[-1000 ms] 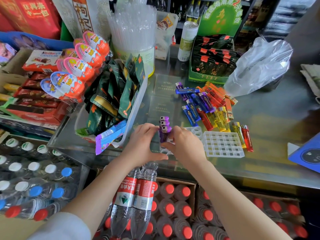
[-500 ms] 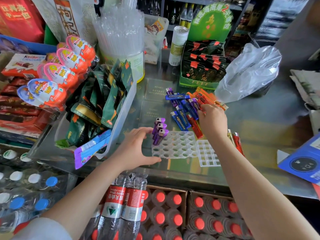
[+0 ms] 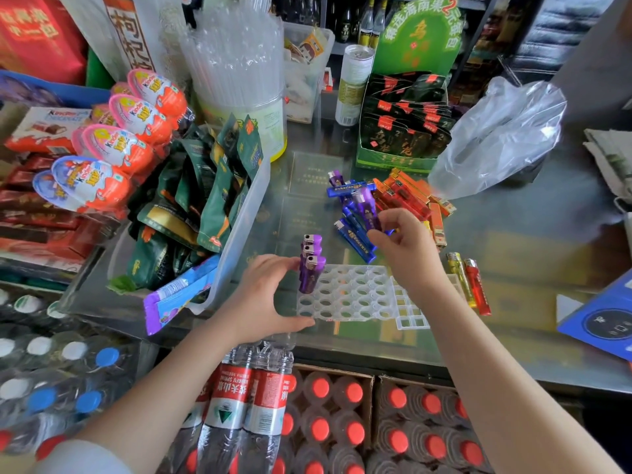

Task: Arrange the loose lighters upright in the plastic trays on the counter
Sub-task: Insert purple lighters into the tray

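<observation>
Tray (image 3: 345, 295) was clear white with round holes. Standing lighters (image 3: 309, 268) purple; loose pile (image 3: 355, 236) blue, purple, orange, plus yellow (image 3: 460, 275) and red (image 3: 477, 285). Bottle caps (image 3: 319, 388) red.

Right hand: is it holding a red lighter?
No, the right hand pinches a purple lighter lifted over the loose pile; the red lighter lies on the counter.

— What's the surface (image 3: 513, 254) made of?
— Glossy glass, smooth and reflecting. The tray (image 3: 352, 295) on it is clear, shiny plastic.
— And the lighters (image 3: 355, 234)?
— Glossy translucent plastic with metal caps. The bag (image 3: 496, 138) is thin, crinkled clear film.
— The bottles (image 3: 246, 405) below?
— Clear plastic, smooth matt caps, in a cardboard box (image 3: 372, 374).
</observation>
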Motion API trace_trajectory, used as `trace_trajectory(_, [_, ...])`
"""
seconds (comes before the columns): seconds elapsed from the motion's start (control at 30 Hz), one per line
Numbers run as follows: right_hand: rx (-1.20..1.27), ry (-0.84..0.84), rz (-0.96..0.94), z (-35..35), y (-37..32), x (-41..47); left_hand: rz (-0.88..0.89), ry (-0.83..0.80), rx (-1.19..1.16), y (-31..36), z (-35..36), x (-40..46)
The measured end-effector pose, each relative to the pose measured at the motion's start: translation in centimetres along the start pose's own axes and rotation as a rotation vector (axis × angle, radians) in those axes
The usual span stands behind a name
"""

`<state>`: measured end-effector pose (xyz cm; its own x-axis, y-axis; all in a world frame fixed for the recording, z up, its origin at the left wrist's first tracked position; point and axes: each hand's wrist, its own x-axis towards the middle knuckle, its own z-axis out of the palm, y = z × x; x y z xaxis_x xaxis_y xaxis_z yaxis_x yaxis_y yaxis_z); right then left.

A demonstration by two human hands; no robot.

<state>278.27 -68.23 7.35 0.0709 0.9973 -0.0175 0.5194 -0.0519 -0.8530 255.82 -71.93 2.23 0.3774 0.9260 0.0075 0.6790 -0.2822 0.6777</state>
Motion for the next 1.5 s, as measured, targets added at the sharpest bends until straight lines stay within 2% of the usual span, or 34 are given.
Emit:
trace_trajectory(0.07, [0.32,-0.099,0.073,0.7,-0.5,-2.5,0.006,0.016,0.031,-0.1,0.1,-0.3])
trace_trajectory(0.17, [0.415,-0.173,0.009,2.4,-0.4,-5.1,0.016,0.016,0.113,-0.3,0.5,-0.6])
trace_trajectory(0.3, [0.264,-0.231,-0.036,4.7,0.2,-6.8,0.03,0.056,0.187,-0.5,1.1,-0.7])
trace_trajectory(0.6, [-0.081,-0.142,-0.277,6.1,0.0,-7.2,0.048,0.034,0.201,-0.8,0.9,-0.7])
trace_trajectory(0.87, [-0.144,-0.149,-0.39,6.2,0.1,-7.7,0.054,0.084,0.165,-0.8,1.1,-0.7])
trace_trajectory(1.07, [-0.139,-0.093,-0.361,6.6,0.8,-7.2,0.04,0.066,0.157,-0.7,0.9,-0.8])
trace_trajectory(1.27, [-0.245,-0.136,-0.508,6.0,1.2,-7.1,0.039,0.069,0.142,-0.6,0.8,-0.8])
trace_trajectory(1.4, [-0.423,-0.141,-0.499,6.3,0.7,-6.8,0.044,0.097,0.143,-0.7,0.9,-0.7])
trace_trajectory(1.5, [-0.532,-0.296,-0.458,5.3,-0.2,-5.5,0.027,0.113,0.145,-0.6,0.9,-0.6])
